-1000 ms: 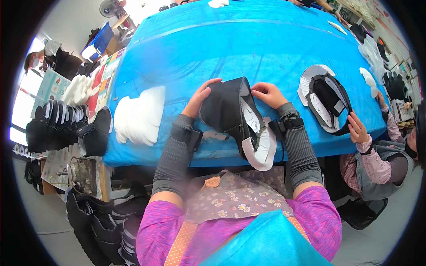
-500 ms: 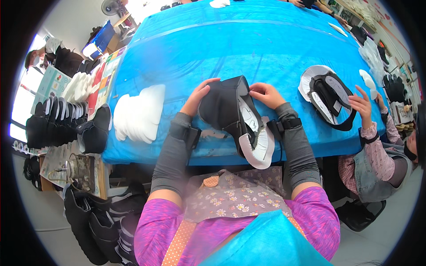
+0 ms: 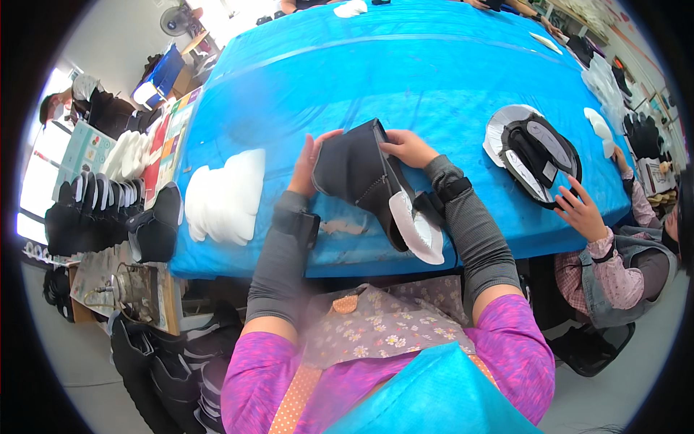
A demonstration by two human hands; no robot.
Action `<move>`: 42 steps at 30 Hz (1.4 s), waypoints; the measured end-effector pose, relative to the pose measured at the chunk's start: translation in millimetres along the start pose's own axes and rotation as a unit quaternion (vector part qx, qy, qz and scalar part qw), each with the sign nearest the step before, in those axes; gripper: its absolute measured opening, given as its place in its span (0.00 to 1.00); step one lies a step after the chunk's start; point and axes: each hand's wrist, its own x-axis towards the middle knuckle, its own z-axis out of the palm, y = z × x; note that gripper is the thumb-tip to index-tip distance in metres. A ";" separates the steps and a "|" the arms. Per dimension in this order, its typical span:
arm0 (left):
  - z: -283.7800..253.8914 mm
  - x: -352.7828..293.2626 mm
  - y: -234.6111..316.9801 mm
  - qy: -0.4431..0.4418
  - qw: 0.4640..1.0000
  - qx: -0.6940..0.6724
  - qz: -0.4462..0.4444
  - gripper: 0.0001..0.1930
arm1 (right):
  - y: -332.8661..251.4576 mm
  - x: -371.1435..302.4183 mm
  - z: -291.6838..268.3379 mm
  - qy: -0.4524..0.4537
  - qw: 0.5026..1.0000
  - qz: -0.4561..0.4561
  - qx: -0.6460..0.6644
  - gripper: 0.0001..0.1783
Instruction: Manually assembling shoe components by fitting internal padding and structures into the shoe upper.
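Two bare hands steadied a black fabric boot upper with a pleated white lower edge above a blue plastic-covered table.
The right hand (image 3: 408, 147) grasped the top edge of the upper (image 3: 353, 165); the left hand (image 3: 305, 168) was cupped along its left side, some fingertips hidden, so how firmly it pressed could not be told. The upper lay between both palms, tilted, its white edge pointing toward the wearer, below the right hand; this hold seemed meant to share its weight and keep the soft shape from folding. Further out, a fanned stack of white foam-like pads (image 3: 224, 197) lay to the left, apparently within easy reach, and a second black-and-white upper (image 3: 511, 165) to the right, near a co-worker's hand (image 3: 584, 211), all on the table (image 3: 340, 79).
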 end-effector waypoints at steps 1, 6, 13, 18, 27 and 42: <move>-2.1 0.7 1.1 -0.002 1.000 0.001 -0.002 0.28 | 1.9 -0.1 2.2 0.003 1.000 0.001 0.001 0.20; -14.8 2.1 -4.6 -0.012 0.979 0.199 0.038 0.25 | 8.2 -4.7 12.9 0.000 0.986 -0.023 0.163 0.19; 0.7 1.4 -3.5 -0.055 0.936 0.317 0.143 0.19 | -4.6 -12.7 27.9 0.025 0.997 0.063 0.026 0.16; 2.6 -14.9 -3.1 0.099 0.651 0.668 0.347 0.19 | -20.1 -18.3 39.2 -0.045 0.992 0.077 0.085 0.21; -9.0 -16.4 -8.2 0.074 0.867 0.456 0.187 0.21 | -17.7 -21.7 38.9 -0.090 0.989 0.053 0.104 0.20; -9.2 -3.3 -2.7 -0.045 0.924 0.375 0.063 0.19 | -15.0 -18.7 37.1 -0.067 0.987 0.050 0.137 0.18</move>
